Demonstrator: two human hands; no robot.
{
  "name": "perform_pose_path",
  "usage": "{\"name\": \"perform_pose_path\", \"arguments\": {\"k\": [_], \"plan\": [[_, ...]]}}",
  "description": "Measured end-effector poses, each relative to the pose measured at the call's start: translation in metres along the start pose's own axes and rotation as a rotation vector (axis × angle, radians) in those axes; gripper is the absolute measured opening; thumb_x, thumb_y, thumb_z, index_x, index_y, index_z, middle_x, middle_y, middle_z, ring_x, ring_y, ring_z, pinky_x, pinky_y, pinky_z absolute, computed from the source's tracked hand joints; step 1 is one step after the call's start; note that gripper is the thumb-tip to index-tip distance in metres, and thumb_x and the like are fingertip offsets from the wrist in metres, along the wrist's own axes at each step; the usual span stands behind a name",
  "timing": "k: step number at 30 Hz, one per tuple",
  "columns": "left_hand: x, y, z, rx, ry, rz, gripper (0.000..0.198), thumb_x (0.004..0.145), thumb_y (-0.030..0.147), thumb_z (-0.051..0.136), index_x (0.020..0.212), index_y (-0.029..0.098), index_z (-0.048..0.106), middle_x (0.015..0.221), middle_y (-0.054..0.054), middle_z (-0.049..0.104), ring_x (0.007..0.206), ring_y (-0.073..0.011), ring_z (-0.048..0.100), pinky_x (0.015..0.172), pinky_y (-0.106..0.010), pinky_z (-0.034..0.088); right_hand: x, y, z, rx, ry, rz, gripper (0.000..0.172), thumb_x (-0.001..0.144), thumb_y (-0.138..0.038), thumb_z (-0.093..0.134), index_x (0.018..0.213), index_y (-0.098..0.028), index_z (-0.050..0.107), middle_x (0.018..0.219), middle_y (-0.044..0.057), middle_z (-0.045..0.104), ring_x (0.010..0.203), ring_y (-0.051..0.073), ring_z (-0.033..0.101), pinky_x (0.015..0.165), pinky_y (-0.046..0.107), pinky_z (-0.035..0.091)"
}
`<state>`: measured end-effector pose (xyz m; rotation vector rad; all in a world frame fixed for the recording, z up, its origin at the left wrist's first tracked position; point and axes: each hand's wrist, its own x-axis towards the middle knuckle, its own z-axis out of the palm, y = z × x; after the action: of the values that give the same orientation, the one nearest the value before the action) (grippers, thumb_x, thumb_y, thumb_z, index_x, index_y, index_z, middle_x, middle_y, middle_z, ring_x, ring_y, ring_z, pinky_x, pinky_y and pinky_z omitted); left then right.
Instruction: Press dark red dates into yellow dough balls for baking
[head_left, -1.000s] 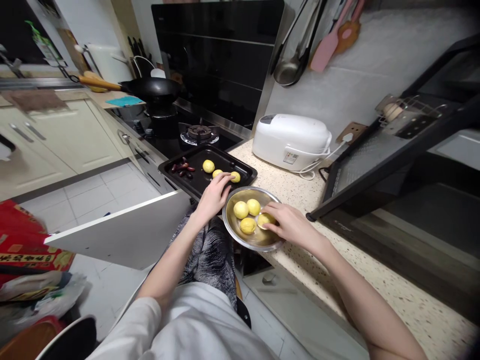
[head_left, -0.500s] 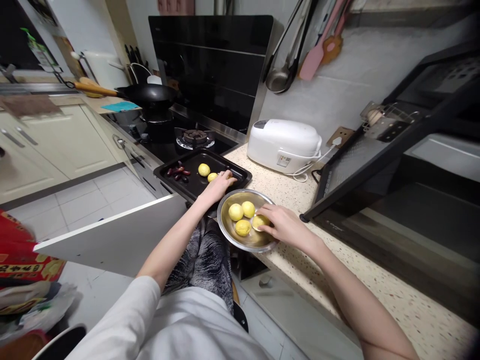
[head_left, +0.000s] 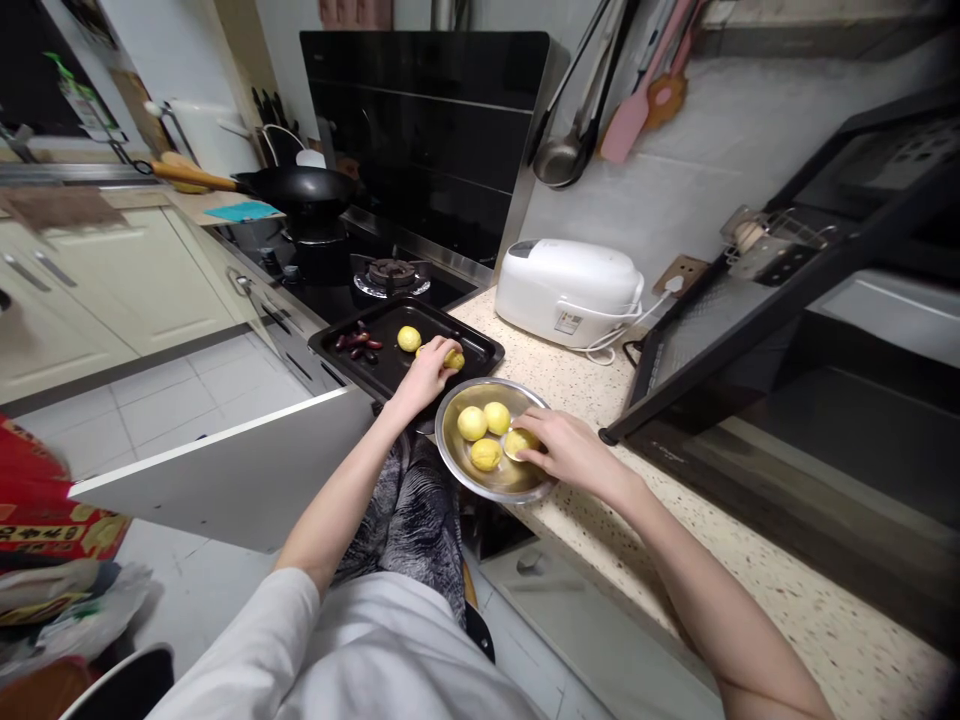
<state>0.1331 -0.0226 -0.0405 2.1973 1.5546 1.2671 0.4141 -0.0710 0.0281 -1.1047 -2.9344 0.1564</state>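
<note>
My left hand is over the black baking tray, its fingers closed on a round yellow food ball. Another yellow ball lies on the tray just beyond, and one more is mostly hidden behind my hand. Small dark red oval pieces are grouped at the tray's left end. My right hand reaches over the rim of a metal bowl, fingers curled round a yellow ball inside. Three other yellow balls sit in the bowl. I cannot tell exactly what food the balls are.
Behind the tray is a gas burner, with a black wok farther left. A white rice cooker stands on the speckled counter. A large dark appliance is at right. An open cabinet door juts out at left.
My left hand has shifted slightly left on the tray, and a yellow ball now shows in its fingers. My right hand has stayed at the ball in the bowl.
</note>
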Motion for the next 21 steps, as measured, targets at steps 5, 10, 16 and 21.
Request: {"name": "perform_pose_path", "arguments": {"k": [5, 10, 16, 21], "plan": [[-0.014, 0.041, -0.009, -0.328, 0.003, 0.062, 0.024, 0.093, 0.026, 0.067, 0.115, 0.020, 0.060, 0.117, -0.009, 0.060, 0.108, -0.0242, 0.062, 0.079, -0.035, 0.062, 0.000, 0.001, 0.001, -0.009, -0.003, 0.015, 0.032, 0.095, -0.031, 0.073, 0.125, -0.019, 0.067, 0.121, 0.013, 0.073, 0.109, 0.029, 0.070, 0.094, 0.040, 0.053], [-0.009, 0.079, -0.003, -0.352, -0.263, 0.218, 0.021, 0.094, 0.024, 0.068, 0.113, 0.020, 0.060, 0.116, -0.009, 0.065, 0.108, -0.0243, 0.065, 0.094, -0.039, 0.057, -0.002, -0.002, -0.004, -0.028, -0.046, 0.029, 0.037, 0.086, -0.023, 0.082, 0.121, -0.018, 0.070, 0.116, 0.011, 0.076, 0.109, 0.031, 0.070, 0.092, 0.039, 0.053], [0.001, 0.087, 0.014, -0.172, -0.467, 0.297, 0.023, 0.094, 0.018, 0.067, 0.117, 0.020, 0.062, 0.118, -0.010, 0.069, 0.106, -0.0241, 0.067, 0.095, -0.037, 0.053, -0.009, -0.004, -0.015, -0.040, -0.075, 0.090, 0.029, 0.090, -0.024, 0.077, 0.119, -0.023, 0.072, 0.106, 0.008, 0.080, 0.098, 0.030, 0.075, 0.081, 0.036, 0.051], [0.000, 0.081, 0.023, -0.129, -0.522, 0.364, 0.037, 0.094, 0.015, 0.066, 0.130, 0.021, 0.062, 0.132, -0.011, 0.066, 0.121, -0.0260, 0.066, 0.104, -0.038, 0.051, -0.012, -0.004, -0.021, -0.017, -0.053, 0.157, 0.016, 0.090, -0.026, 0.078, 0.104, -0.023, 0.069, 0.098, 0.005, 0.080, 0.092, 0.028, 0.075, 0.075, 0.033, 0.048]]}}
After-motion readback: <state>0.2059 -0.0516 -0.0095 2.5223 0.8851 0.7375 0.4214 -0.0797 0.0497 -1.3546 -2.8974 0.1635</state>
